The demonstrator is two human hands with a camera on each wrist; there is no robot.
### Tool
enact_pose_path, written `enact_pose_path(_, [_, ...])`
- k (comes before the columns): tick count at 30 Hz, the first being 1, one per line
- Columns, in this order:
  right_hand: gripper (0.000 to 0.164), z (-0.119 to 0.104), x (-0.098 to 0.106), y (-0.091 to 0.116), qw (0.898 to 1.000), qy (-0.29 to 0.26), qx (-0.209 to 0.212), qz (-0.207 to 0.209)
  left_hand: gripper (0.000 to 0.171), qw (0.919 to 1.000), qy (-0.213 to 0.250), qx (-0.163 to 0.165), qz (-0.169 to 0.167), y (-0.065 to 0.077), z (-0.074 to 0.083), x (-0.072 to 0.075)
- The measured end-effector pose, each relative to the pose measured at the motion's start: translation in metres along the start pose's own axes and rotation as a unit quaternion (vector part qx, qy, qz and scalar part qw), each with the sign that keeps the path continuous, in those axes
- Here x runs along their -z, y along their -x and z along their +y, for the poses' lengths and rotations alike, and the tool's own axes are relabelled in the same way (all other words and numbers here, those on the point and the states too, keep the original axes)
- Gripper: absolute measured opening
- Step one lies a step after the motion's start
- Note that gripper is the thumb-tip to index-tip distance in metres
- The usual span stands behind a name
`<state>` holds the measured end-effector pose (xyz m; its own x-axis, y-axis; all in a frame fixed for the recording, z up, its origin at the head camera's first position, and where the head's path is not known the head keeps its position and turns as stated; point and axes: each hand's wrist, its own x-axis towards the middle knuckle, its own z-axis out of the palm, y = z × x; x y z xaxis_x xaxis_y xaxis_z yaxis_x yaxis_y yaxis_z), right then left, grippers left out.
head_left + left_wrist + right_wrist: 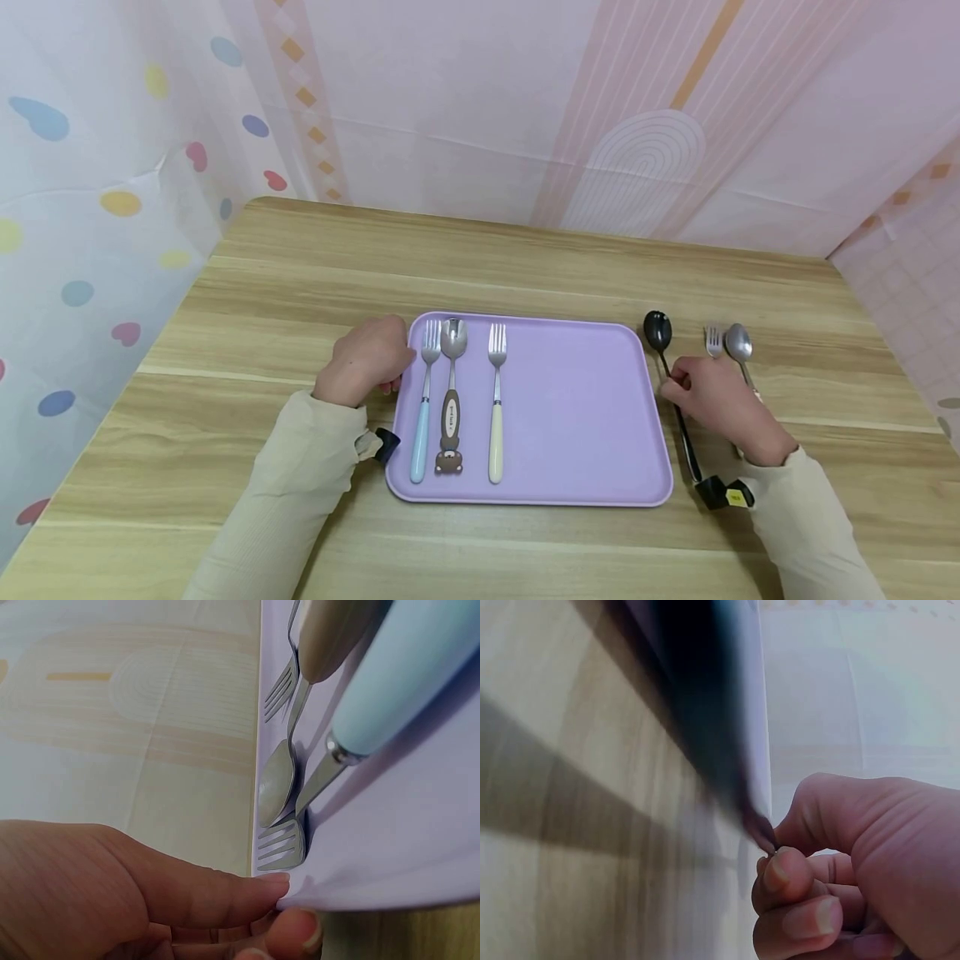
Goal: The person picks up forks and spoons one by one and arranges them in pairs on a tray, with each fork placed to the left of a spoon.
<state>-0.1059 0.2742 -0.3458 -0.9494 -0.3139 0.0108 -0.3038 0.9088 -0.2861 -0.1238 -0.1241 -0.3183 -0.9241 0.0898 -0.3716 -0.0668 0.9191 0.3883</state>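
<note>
A light purple tray (577,417) lies on the wooden table. My left hand (367,357) pinches its left rim near the far corner, the thumb (240,898) over the edge. On the tray's left part lie a blue-handled fork (421,442), a spoon (450,417) with a brown bear handle, and a cream-handled fork (496,442). Just right of the tray, my right hand (716,396) pinches a black spoon (658,331) by its handle between thumb and fingers. The spoon's bowl points away from me. In the right wrist view, its handle (697,690) is blurred.
Beyond my right hand lie a fork (713,340) and a silver spoon (738,342), their handles partly hidden by the hand. Wooden table (525,550) surrounds the tray. Patterned curtains (450,100) hang behind the table and to the left.
</note>
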Motion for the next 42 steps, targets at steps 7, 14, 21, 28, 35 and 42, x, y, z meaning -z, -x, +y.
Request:
enact_pose_path(7, [0.018,-0.007,-0.003,-0.001,1.0,-0.01,0.0,-0.01,0.021,1.0,-0.003,0.005,-0.002,0.0,-0.001,0.0])
enact_pose_path(14, [0.019,-0.014,-0.002,-0.003,1.0,-0.017,0.004,-0.01,0.021,1.0,-0.002,0.009,-0.002,0.001,-0.002,0.001])
enact_pose_path(21, [0.015,-0.024,-0.001,-0.006,1.0,-0.008,0.024,0.001,0.022,1.0,-0.001,0.004,0.002,0.001,-0.003,0.001])
enact_pose_path(28, [0.015,-0.038,-0.004,-0.01,0.999,-0.024,0.029,0.004,0.022,0.9999,-0.009,0.001,-0.006,-0.003,-0.003,0.0])
enact_pose_path(35, [0.016,-0.057,-0.003,-0.016,0.999,-0.035,0.021,-0.015,0.022,1.0,-0.006,0.003,-0.006,-0.004,-0.002,-0.001])
enact_pose_path(42, [0.023,-0.078,-0.007,-0.03,0.998,-0.025,0.056,0.003,0.02,1.0,-0.006,0.002,-0.004,-0.005,-0.003,0.0])
